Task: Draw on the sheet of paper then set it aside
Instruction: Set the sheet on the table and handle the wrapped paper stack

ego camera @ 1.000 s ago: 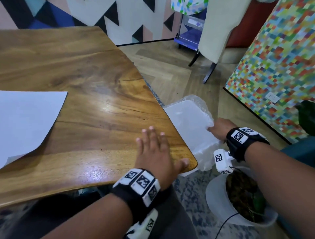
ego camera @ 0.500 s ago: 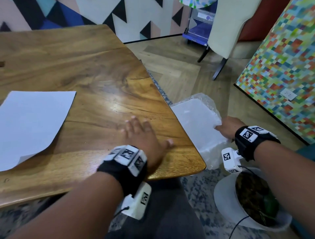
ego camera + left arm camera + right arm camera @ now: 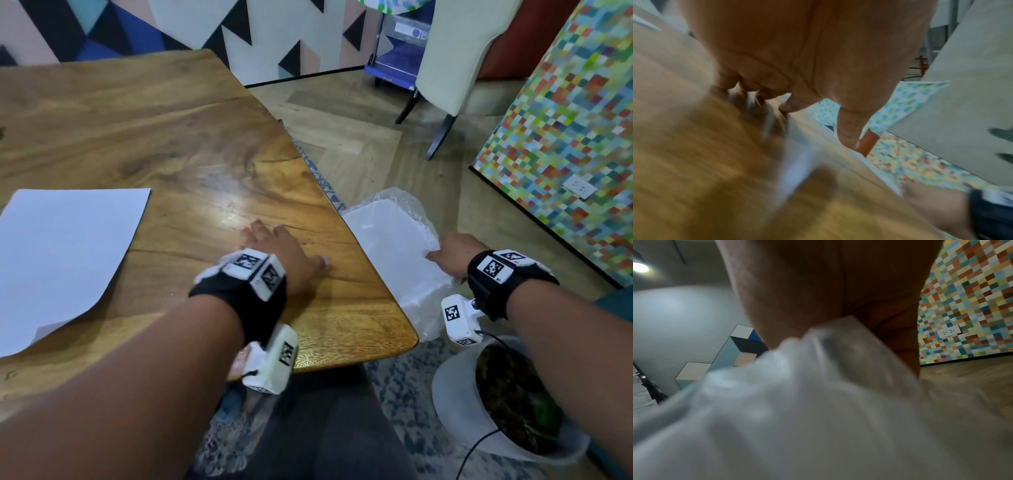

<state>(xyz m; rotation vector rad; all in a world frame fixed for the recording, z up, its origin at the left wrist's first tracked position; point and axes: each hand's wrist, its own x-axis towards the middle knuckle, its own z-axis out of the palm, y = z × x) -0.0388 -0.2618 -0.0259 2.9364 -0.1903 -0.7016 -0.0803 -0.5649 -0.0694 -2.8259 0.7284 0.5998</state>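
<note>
Head view: the left hand [image 3: 279, 255] lies flat, fingers spread, on the wooden table [image 3: 178, 137], holding nothing. A sheet of paper [image 3: 65, 260] rests on the table's left part, well apart from that hand. The right hand [image 3: 452, 251] grips the edge of a plastic-wrapped paper stack [image 3: 394, 250] beside the table.

Left wrist view: blurred; extended fingers [image 3: 849, 129] touch the wood.

Right wrist view: the hand [image 3: 818, 288] pinches white plastic wrap [image 3: 818, 402]

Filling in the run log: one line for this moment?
left hand flat on table | right hand grips plastic-wrapped paper stack beside table | loose sheet untouched | no pen seen
</note>
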